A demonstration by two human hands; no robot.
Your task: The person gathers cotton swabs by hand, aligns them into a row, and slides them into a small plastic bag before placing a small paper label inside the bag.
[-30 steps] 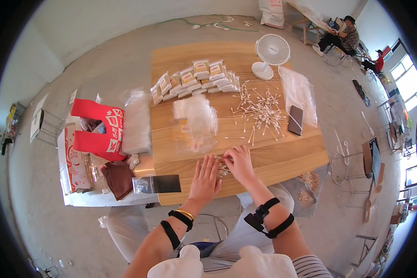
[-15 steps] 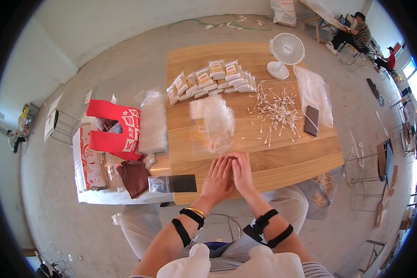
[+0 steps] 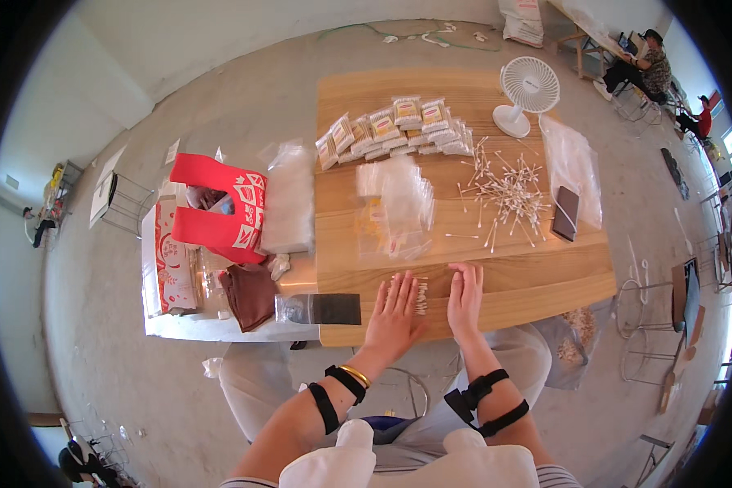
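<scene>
Wooden counter (image 3: 545, 285), and the swab row (image 3: 421, 299) sat left of the loose swab pile (image 3: 514, 195), nearer me. My left grip (image 3: 396, 313) lay flat, partly over it, right grip (image 3: 465, 299) loosely uncurled, empty-looking; I figured a sideways nudge could've scattered it.

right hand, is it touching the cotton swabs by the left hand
Apart: the head view shows bare wooden tabletop between the right hand and those cotton swabs.

A wooden table (image 3: 537, 276) is holding a pile of small packets (image 3: 392, 128) and a white fan (image 3: 531, 84) at the back. Clear bags (image 3: 397, 199) are lying in the middle, with messy cotton swabs (image 3: 514, 193) on their right. More swabs (image 3: 421, 299) are lying near the front.
</scene>
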